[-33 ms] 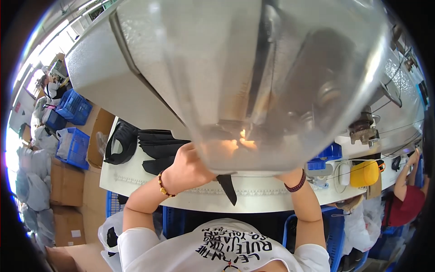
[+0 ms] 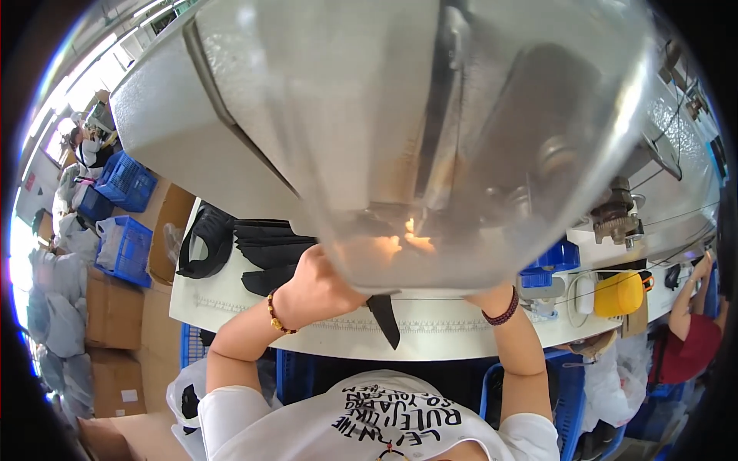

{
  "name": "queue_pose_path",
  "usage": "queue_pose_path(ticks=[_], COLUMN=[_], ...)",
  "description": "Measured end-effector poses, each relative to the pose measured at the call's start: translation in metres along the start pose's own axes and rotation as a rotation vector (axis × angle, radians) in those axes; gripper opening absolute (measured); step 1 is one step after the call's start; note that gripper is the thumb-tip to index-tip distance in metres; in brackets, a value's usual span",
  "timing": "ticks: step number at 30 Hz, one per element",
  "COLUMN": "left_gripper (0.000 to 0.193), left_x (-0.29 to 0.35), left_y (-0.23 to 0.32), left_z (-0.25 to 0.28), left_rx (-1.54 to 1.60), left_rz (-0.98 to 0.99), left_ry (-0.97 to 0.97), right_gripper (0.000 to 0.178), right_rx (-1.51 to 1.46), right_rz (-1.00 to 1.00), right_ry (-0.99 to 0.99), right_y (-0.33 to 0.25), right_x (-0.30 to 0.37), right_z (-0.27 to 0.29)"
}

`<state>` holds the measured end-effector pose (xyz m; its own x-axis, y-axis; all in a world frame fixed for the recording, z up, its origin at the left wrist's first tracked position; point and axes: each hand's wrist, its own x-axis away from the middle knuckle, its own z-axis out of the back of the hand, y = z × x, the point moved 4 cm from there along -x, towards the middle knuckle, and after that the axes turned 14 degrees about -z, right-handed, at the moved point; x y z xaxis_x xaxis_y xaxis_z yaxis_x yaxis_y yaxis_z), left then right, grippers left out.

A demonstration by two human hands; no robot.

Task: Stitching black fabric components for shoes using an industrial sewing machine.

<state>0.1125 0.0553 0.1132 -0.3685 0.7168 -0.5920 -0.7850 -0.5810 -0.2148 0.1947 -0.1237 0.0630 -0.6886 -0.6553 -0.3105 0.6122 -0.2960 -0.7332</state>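
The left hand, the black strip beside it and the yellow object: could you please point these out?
Left hand [image 2: 318, 286], head view: back of the hand.
Black strip [image 2: 384, 321], head view: its visible end.
Yellow object [image 2: 617, 295], head view: middle of its body.

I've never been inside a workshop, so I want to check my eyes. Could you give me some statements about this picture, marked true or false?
1. The left hand has a beaded bracelet at its wrist. True.
2. The yellow object is left of both hands. False: the yellow object is right of the right hand.
3. A narrow black strip pokes out below the left hand. True.
4. The loose black pieces lie on the floor. False: the black pieces lie on the white table.
5. A see-through cover hides part of the right hand's detail. True.
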Motion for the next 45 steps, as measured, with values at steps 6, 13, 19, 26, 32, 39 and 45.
queue_pose_path(ticks=[6, 13, 19, 26, 32, 39, 45], left_gripper=[0.028, 0.028, 0.035, 0.022, 0.03, 0.029, 0.029], left_x=[-0.003, -0.007, -0.004, -0.004, -0.007, -0.01, -0.013], left_y=[-0.008, 0.003, 0.003, 0.007, 0.01, 0.01, 0.009], left_z=[0.003, 0.002, -0.003, 0.0, 0.001, 0.005, 0.006], left_rx=[0.094, 0.084, 0.014, 0.015, -0.1, -0.126, -0.121], left_rz=[0.11, 0.044, -0.022, 0.008, -0.064, -0.087, -0.092], left_ry=[0.194, 0.018, 0.079, 0.018, -0.089, -0.076, -0.082], right_gripper=[0.026, 0.029, 0.03, 0.033, 0.033, 0.027, 0.028], right_rx=[0.033, -0.535, -0.421, -0.067, 0.266, 0.451, 0.409], right_rz=[0.065, -0.163, -0.031, 0.025, 0.221, 0.233, 0.185], right_ry=[0.06, -0.159, -0.082, -0.032, 0.199, 0.294, 0.29], right_y=[-0.012, -0.013, -0.013, -0.023, -0.03, -0.029, -0.016], right_x=[-0.004, -0.017, -0.02, -0.014, -0.007, 0.006, 0.007], right_z=[0.0, -0.005, 0.002, 0.01, 0.004, -0.004, -0.006])
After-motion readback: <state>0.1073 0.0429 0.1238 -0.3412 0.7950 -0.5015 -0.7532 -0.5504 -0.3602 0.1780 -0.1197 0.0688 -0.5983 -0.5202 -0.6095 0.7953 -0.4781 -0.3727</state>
